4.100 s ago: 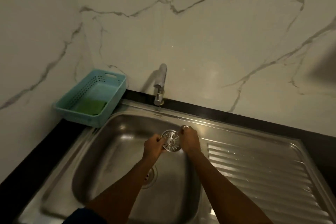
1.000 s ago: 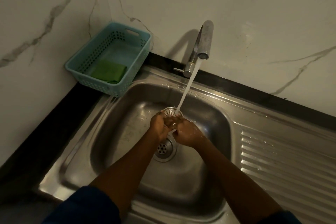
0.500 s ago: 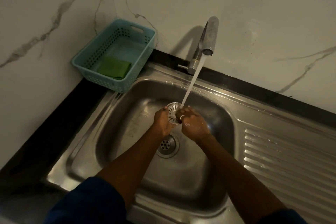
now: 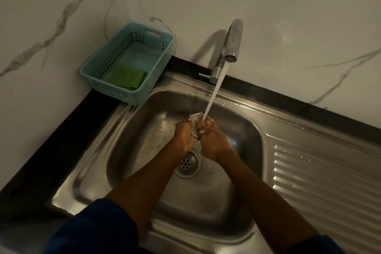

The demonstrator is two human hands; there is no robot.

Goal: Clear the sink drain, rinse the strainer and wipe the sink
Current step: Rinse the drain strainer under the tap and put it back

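Strainer [image 4: 194,122] pinched between both hands under the tap stream [image 4: 213,93]

Left hand [image 4: 184,137] and right hand [image 4: 212,141] clamp its edges — open drain [image 4: 187,164] lies just nearer the body, below the wrists.

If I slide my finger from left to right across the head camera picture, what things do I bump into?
Blue basket with the green cloth inside → left hand → right hand, both holding the strainer → tap → ridged draining board.
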